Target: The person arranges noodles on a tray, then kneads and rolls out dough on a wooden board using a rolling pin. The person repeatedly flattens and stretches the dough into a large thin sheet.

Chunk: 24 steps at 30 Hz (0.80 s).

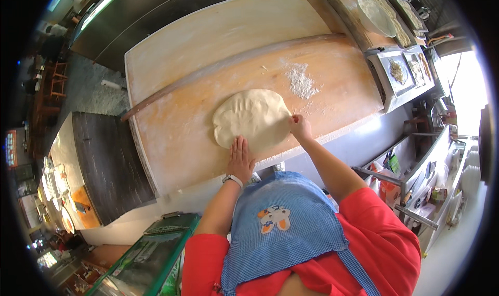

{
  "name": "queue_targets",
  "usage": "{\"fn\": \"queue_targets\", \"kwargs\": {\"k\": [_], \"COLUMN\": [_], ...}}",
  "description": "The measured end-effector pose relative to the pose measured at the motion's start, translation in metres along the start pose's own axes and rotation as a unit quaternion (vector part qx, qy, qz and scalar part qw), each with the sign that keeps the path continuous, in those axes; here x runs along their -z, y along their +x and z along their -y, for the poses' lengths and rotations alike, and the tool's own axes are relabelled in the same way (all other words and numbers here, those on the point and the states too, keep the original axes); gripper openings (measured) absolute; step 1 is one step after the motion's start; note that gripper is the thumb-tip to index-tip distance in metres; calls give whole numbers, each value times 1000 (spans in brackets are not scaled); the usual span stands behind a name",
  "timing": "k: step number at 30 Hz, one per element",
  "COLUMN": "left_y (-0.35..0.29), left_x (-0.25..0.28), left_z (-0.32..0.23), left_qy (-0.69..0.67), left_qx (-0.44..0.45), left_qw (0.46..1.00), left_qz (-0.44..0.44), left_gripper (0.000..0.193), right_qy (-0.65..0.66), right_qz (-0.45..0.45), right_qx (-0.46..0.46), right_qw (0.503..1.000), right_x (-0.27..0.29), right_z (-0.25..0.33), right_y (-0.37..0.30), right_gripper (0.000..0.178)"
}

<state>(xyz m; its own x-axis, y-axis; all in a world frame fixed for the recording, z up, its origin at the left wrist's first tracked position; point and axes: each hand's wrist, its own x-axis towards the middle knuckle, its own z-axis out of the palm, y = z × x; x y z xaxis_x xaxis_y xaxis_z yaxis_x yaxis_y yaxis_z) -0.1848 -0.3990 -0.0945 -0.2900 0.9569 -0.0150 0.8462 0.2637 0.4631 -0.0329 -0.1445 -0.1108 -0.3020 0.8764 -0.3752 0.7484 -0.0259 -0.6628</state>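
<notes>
Pale, soft, roughly round sheet of flattened dough, surface dimpled with finger marks, lies on the smooth, flour-dusted wooden bench. Left hand rests flat at its near edge, fingers extended and close together. Right hand pinches the dough's right rim. Loose white flour patch just beyond.

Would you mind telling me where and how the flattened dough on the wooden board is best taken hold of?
Probably by its thin right edge, from the right: the dough lies flat, and the right hand already pinches that rim. The left hand rests flat at the near edge and could slide under to support the limp sheet.
</notes>
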Motion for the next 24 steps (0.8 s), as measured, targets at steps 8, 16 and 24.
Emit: {"fn": "queue_targets", "kwargs": {"k": [8,16,24], "left_y": [-28,-58,-75], "left_x": [16,21,8], "left_z": [-9,37,69], "left_qy": [-93,-229,-443], "left_qx": [44,285,406], "left_qw": [989,897,721], "left_qz": [-102,-247,-345], "left_gripper": [64,12,22], "right_qy": [252,89,118], "right_qz": [86,3,177], "right_qx": [-54,155,415], "right_qw": [962,984,885], "right_x": [-16,57,58], "right_z": [38,163,243], "right_y": [-23,-26,-120], "right_gripper": [40,39,15]}}
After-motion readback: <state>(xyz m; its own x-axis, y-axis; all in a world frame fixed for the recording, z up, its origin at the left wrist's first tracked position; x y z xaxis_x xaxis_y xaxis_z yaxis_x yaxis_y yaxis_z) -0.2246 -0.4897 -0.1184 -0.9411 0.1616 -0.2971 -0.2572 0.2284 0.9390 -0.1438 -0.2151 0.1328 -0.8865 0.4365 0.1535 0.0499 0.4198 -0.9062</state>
